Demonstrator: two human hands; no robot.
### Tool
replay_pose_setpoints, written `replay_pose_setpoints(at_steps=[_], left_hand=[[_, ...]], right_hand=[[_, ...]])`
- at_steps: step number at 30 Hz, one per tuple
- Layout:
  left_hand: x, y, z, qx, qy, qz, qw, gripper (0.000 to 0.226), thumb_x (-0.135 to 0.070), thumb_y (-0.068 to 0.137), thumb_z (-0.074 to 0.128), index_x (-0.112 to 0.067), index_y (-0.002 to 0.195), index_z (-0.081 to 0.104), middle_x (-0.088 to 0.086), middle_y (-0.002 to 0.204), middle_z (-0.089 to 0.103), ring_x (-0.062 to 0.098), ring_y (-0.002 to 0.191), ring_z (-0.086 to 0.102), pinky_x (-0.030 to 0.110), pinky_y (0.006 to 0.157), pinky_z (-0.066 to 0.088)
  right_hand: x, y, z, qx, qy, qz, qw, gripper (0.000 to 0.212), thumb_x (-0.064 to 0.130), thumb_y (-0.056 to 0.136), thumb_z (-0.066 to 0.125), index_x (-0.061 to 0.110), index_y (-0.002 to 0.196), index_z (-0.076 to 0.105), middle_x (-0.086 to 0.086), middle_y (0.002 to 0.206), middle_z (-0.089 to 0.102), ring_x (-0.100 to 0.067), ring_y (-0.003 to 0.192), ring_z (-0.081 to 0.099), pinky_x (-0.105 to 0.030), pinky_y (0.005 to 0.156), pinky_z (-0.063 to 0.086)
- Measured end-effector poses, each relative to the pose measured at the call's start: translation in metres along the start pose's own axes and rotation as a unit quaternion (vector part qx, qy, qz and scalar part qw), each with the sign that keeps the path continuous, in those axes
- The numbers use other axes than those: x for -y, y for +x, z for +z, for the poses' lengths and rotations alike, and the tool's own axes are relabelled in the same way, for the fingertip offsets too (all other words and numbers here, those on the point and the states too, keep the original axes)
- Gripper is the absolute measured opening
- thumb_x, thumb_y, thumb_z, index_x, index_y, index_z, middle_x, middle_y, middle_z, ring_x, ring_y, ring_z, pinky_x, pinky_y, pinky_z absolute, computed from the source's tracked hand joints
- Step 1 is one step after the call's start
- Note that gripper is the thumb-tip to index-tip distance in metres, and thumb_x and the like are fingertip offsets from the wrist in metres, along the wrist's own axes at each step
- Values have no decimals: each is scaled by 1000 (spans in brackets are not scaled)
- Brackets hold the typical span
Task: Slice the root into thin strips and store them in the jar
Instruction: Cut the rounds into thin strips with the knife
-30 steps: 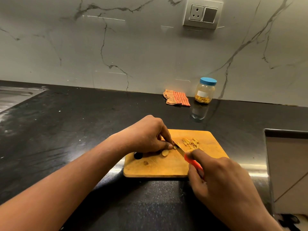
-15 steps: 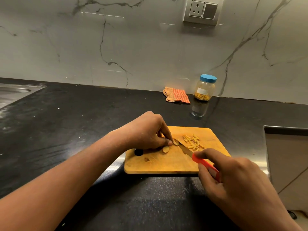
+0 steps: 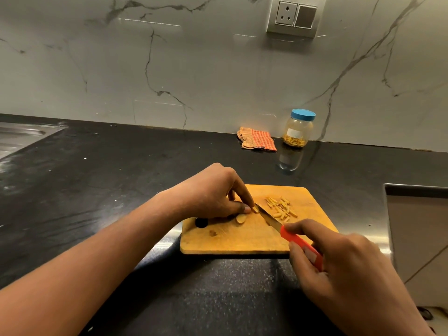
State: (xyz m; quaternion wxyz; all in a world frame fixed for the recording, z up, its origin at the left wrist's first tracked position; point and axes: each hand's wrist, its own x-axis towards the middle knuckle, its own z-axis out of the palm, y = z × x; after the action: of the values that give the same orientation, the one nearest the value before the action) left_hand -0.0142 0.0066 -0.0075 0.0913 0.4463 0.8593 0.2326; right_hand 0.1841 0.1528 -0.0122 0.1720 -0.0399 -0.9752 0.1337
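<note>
A wooden cutting board [image 3: 242,241] lies on the black counter. My left hand [image 3: 213,192] pinches a small root piece [image 3: 255,209] against the board with fingertips and thumb. Right beside those fingers sits the blade of a knife [image 3: 269,218] with an orange handle, which my right hand [image 3: 344,267] grips. A loose root slice [image 3: 240,218] lies just below my left fingers. A pile of thin yellow strips [image 3: 281,207] rests on the board's right part. A clear jar [image 3: 298,128] with a blue lid stands shut at the back wall, some strips inside.
An orange checked cloth [image 3: 257,141] lies left of the jar. A steel sink edge [image 3: 21,137] shows at far left. The counter ends at right by a pale cabinet [image 3: 419,238]. A wall socket [image 3: 294,16] sits above.
My right hand has drawn back toward me with the knife, so the blade now lies lower along the root piece. My left hand keeps its pinch in place.
</note>
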Motion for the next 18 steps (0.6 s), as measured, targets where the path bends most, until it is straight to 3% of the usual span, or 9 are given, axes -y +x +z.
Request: replay_pose_setpoints(at_steps=[2,6,10,14,18], left_hand=[[0,0,0,2,2,2,1000,20,-27,90,68,-30,109,76,-9,110,70,7,91,62,15,73,51],[1,1,0,8,4,2,1000,20,-27,90,68,-30,108,76,-9,112,70,9,99,63,22,84,55],[1,3,1,10,13,3,1000,19,-27,90,68,-31,108,76,-10,112,70,9,100,63,23,86,55],[1,2,0,14,10,2,1000,20,-27,91,68,-30,109,76,-10,113,70,9,102,63,24,87,55],[1,2,0,19,6,3,1000,20,-26,91,67,-29,109,76,-10,113,70,9,103,63,20,84,53]], right_hand=[[2,-1,-2,-10,1,-5,1000,26,36,77,68,38,102,65,21,47,42,-6,31,37,-9,35,22],[4,-5,-1,-5,0,8,1000,28,43,74,56,38,100,64,14,46,45,-9,33,39,-15,36,27],[5,-10,-4,-5,-21,16,1000,24,42,70,60,41,93,63,14,43,33,-11,29,34,-8,35,17],[5,-14,-7,-15,-15,29,999,33,53,72,42,43,97,60,10,43,49,-14,32,47,-26,29,39],[5,-5,-3,-6,-32,23,999,33,50,74,44,41,99,63,9,46,51,-12,35,47,-20,33,34]])
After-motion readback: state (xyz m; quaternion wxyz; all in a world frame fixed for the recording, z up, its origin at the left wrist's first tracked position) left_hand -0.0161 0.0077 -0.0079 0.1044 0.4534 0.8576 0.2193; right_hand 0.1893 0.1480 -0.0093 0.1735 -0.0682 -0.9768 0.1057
